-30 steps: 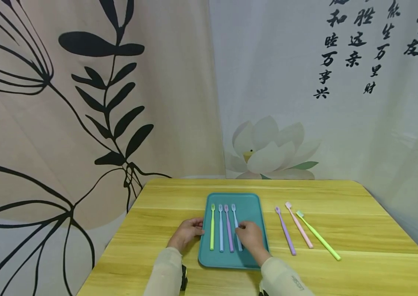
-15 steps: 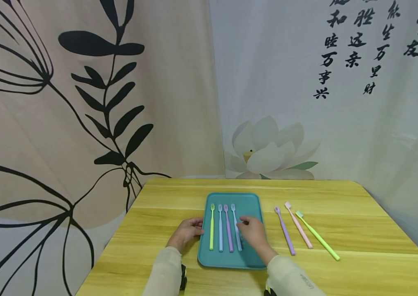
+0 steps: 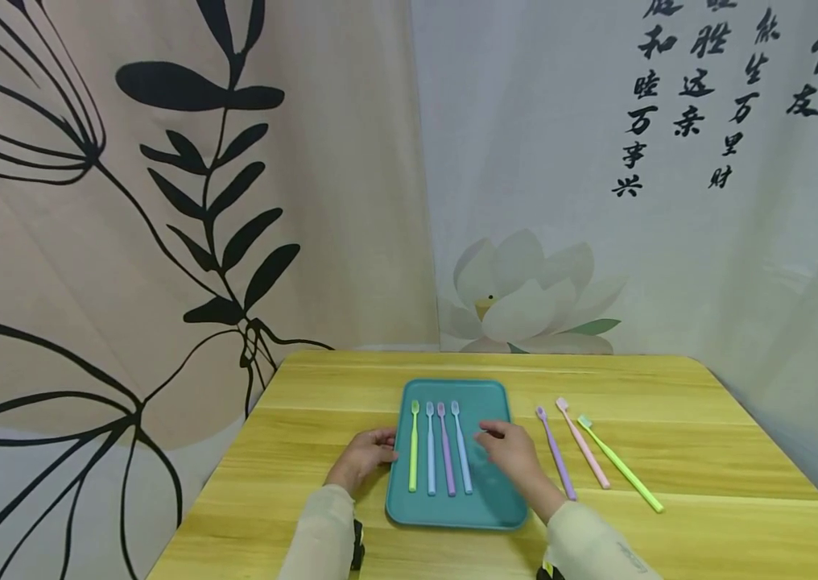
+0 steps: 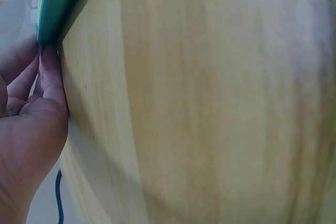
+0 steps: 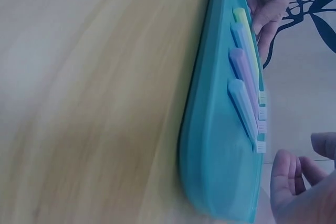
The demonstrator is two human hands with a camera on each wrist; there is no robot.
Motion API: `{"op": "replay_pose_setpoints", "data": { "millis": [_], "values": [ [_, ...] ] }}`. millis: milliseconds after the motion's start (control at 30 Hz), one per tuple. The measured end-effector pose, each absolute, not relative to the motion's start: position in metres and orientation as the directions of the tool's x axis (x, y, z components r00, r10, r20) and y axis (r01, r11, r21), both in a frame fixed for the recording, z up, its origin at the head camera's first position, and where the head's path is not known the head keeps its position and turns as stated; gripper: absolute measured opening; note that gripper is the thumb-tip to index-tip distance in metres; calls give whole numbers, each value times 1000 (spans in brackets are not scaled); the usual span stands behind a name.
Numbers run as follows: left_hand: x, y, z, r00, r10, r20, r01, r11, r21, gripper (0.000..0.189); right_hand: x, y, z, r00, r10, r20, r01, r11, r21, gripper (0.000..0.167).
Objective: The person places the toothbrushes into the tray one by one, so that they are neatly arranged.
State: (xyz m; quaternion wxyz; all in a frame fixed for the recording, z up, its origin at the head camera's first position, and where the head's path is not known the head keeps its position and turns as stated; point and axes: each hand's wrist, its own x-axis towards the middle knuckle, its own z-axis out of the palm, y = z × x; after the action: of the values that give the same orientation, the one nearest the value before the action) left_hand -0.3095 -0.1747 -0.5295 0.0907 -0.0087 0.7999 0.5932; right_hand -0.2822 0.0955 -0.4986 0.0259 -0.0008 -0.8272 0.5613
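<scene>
head view: light was soft and even, detail mostly crisp
backdrop (image 3: 351, 225): palely lit, it dimmed toward the lower right
table (image 3: 728, 451): faint, soft-edged shadows hugged the tray (image 3: 452, 515)
left wrist view: hazy; whitish glare washed the upper right, a shadow curved below the left hand (image 4: 29, 124)
right wrist view: it looked bluish, dull and soft

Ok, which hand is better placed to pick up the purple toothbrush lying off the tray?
Probably the right hand: it holds nothing and hovers over the right side of the tray, nearest the loose purple toothbrush. The left hand is farther away, holding the tray's left edge.
</scene>
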Motion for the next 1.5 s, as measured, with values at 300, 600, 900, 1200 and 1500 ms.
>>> {"op": "replay_pose_setpoints", "data": {
  "millis": [300,600,900,1200,1500],
  "values": [
    [-311,-175,-531,-984,99,-145,-112,285,952,49,-275,120,-487,-999,20,33,-25,313,-949,36],
    [-311,-175,-530,-984,99,-145,-112,283,952,49,-278,152,-480,-1000,14,17,-11,358,-934,38],
    [-312,-176,-531,-984,105,-146,-111,280,954,49,-279,181,-480,-999,41,15,2,402,-915,42],
    [-311,-176,-531,-984,106,-145,-110,285,952,48,-277,209,-480,-997,72,7,26,438,-899,46],
    [-310,-176,-531,-983,116,-140,-103,281,954,48,-273,236,-480,-997,80,-9,43,442,-896,49]
  ]
}}
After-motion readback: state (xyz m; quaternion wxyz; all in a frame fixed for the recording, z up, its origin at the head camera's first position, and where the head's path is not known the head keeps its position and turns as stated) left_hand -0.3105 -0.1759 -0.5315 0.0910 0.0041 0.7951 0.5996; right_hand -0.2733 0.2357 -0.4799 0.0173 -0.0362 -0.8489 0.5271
